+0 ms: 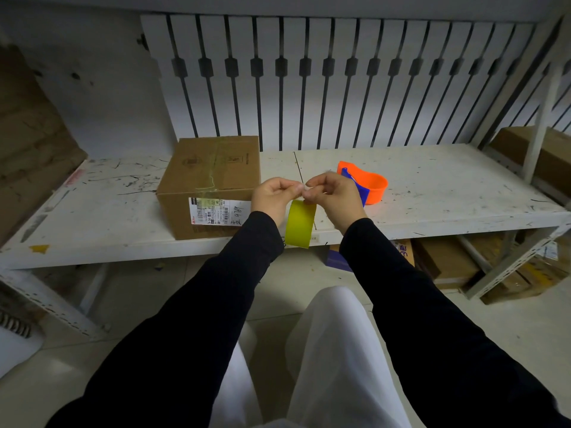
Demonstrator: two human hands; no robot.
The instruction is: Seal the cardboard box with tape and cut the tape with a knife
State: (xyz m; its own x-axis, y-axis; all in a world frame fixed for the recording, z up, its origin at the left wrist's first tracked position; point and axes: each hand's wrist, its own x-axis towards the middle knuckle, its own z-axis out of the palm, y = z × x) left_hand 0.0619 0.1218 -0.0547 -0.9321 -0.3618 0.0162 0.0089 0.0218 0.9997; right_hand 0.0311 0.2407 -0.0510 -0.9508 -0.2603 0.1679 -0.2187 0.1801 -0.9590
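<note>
The cardboard box [210, 183] sits on the counter [432, 193], left of the hands. The left hand [272, 196] steadies the yellow tape roll [299, 223] while the right hand [332, 193] works at its top — fingers of both pinched together there, likely freeing the tape's end. An orange-and-blue tool [366, 185] waits within reach — whether it is the knife is unclear.

Storeroom or packing area, scuffed white metal shelving [432, 193] used as a desk, labelled cardboard box [210, 183] on it, more cartons [445, 261] stacked beneath, brown boxes [525, 156] alongside, pale tiled floor [509, 319]
</note>
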